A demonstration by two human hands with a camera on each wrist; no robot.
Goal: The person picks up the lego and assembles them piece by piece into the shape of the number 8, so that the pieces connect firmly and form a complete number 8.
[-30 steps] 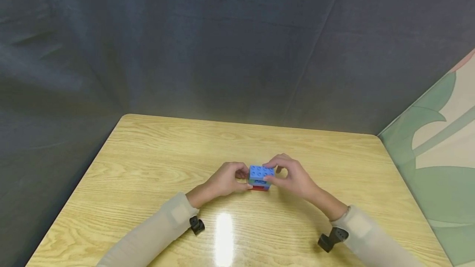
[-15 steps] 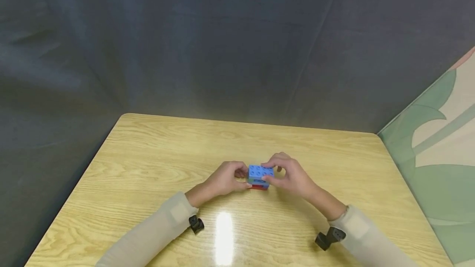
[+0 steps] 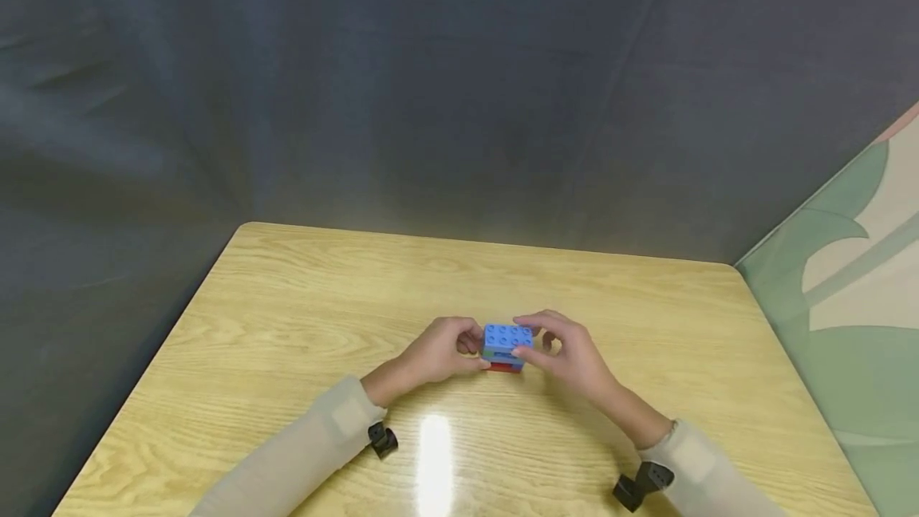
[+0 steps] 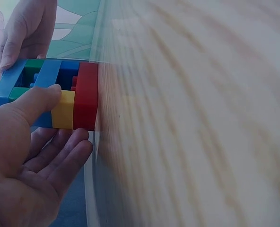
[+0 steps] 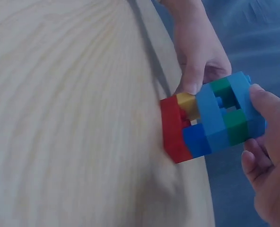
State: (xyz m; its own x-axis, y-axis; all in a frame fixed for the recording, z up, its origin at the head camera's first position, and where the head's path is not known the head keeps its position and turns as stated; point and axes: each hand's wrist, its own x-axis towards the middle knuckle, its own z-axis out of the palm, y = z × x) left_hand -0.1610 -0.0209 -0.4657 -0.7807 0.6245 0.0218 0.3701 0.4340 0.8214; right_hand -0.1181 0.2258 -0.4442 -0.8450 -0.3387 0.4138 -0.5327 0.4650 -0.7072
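A stack of toy building bricks (image 3: 504, 353) stands on the table between both hands. Lowest is a red brick (image 4: 85, 97), with a yellow brick (image 4: 63, 109) and a dark blue brick (image 5: 196, 141) above it. Higher come a light blue brick (image 5: 211, 116), two green bricks (image 5: 235, 126) with a gap between them, and a light blue top brick (image 3: 508, 335), studs up. My left hand (image 3: 438, 351) pinches the lower stack, thumb by the yellow brick. My right hand (image 3: 577, 353) holds the top brick's right end between thumb and fingers.
The wooden table (image 3: 323, 286) has a rounded far edge, with a dark cloth (image 3: 459, 102) hanging behind and to the left. A green patterned panel (image 3: 854, 349) borders the right side. Small black devices (image 3: 642, 485) are strapped at both wrists.
My right hand has sunk slightly and its fingers have shifted a little, leaving more studs on the top brick visible. The left hand and the stack keep nearly the same place.
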